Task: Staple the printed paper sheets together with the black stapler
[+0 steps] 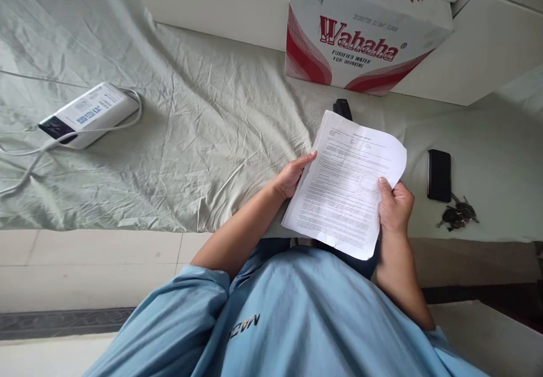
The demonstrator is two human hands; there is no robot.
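Hands, left (292,177) and right (394,204), grip printed sheet (345,185) below "Wahaha" box (360,32).

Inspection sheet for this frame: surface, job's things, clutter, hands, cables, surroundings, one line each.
Surface: pale green sheet, wrinkled, spread over a low platform.
Job's things: printed sheets of paper, held above the sheet's edge, top right corner curled.
Clutter: black phone lying flat to the right of the paper; bunch of keys just beside it; small black object partly hidden behind the paper.
Hands: left hand grips the paper's left edge; right hand grips its right edge, thumb on top.
Cables: white cable looping around a white device at far left.
Surroundings: Wahaha water carton against white panels; tiled floor below.
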